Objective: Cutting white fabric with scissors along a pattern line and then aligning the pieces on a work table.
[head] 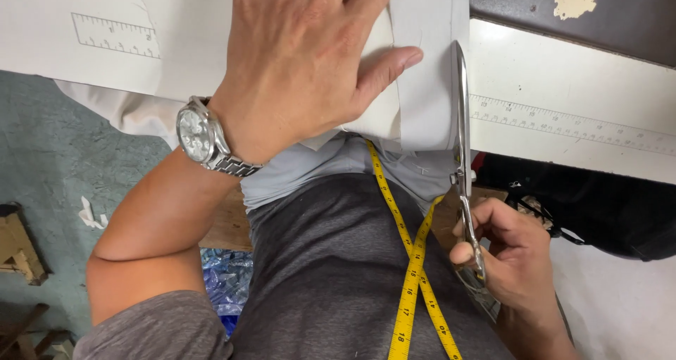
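Observation:
My left hand (303,57) lies flat, fingers spread, pressing down a light grey fabric piece (422,99) and a pale paper pattern at the table's near edge. A silver wristwatch (201,138) is on that wrist. My right hand (510,251) grips the handles of long metal scissors (461,113), whose blades run up along the fabric's right edge. A yellow measuring tape (412,261) hangs crossed over my dark grey shirt.
The white table (563,78) carries printed ruler markings at right and upper left. A dark surface with a chipped patch lies at top right. Black cloth (605,205) sits below the table edge at right. Blue plastic and wooden scraps are on the green floor at left.

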